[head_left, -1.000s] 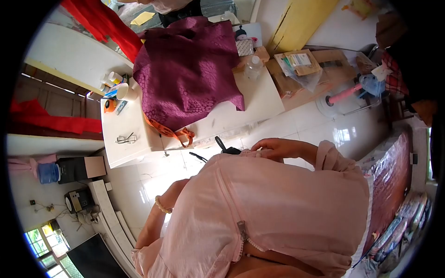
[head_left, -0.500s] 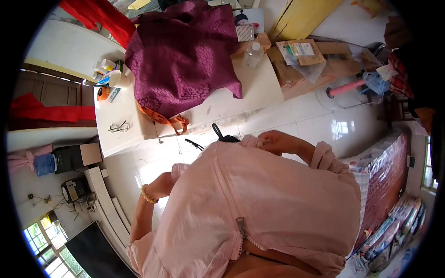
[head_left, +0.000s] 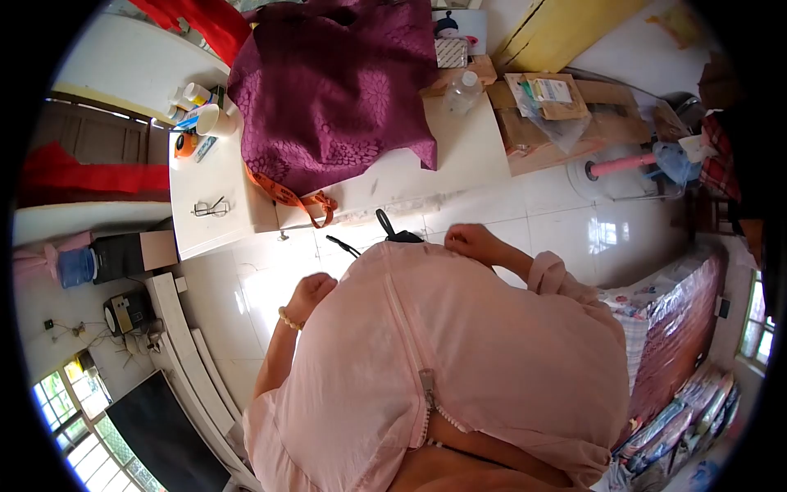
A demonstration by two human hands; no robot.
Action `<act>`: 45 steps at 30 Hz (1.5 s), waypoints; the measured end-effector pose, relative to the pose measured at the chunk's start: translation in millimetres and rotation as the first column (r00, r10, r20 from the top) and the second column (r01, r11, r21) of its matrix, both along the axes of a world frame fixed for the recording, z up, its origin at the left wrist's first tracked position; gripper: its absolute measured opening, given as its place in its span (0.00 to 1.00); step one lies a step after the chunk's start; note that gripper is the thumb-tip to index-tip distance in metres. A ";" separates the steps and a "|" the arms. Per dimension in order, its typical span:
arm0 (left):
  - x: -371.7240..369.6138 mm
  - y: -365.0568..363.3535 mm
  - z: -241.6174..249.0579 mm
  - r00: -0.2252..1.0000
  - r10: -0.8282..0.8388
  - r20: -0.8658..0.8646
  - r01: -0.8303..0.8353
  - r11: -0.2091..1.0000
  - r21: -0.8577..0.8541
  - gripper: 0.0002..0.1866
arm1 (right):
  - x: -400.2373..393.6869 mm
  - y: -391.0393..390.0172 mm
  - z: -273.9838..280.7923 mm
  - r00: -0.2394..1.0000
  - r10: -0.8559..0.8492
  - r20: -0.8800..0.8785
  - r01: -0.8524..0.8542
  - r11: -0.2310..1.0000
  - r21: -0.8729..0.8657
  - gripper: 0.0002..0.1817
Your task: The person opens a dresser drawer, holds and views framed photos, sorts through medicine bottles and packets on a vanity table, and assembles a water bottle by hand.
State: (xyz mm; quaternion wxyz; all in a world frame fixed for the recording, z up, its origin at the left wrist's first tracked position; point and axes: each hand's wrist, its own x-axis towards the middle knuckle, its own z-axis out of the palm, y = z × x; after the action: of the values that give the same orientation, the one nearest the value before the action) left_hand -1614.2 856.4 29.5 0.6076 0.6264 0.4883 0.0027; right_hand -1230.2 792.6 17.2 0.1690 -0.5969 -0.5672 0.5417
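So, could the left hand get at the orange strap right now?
Probably yes: the orange strap hangs off the table, with nothing visible between it and the left hand.

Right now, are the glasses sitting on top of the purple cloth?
No, the glasses lie on the white tabletop, apart from the purple cloth.

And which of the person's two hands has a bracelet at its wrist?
The left hand, with a beaded bracelet; the right hand shows a bare wrist.
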 end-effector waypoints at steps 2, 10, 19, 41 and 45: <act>14.1 5.2 -0.7 0.976 0.202 0.079 -0.210 0.972 0.109 0.11 | -5.0 20.4 10.5 0.987 -0.066 0.146 0.048 0.992 0.119 0.10; 69.0 23.7 20.1 0.934 -0.240 0.263 0.219 0.970 0.106 0.15 | -38.5 64.1 29.8 0.914 0.357 0.193 -0.406 0.809 0.425 0.13; 189.2 146.8 23.7 0.916 -0.365 0.167 0.086 0.583 0.808 0.17 | 124.6 279.9 49.2 0.772 -0.404 0.491 -0.137 0.649 0.749 0.15; 316.9 258.7 12.3 0.987 -0.160 -0.029 0.113 0.543 0.832 0.22 | 167.0 261.9 68.2 0.822 -0.447 0.353 -0.075 0.530 0.845 0.08; 291.1 220.5 54.6 0.574 0.380 0.725 -0.011 0.889 -0.458 0.29 | 137.6 210.4 106.7 0.825 -0.464 0.321 -0.294 0.132 0.947 0.08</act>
State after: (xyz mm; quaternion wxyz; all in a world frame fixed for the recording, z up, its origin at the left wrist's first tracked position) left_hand -1323.1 1076.9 84.1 0.8717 0.3584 0.2211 0.2506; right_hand -1092.6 1003.1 123.9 0.3782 -0.4951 -0.7615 -0.1787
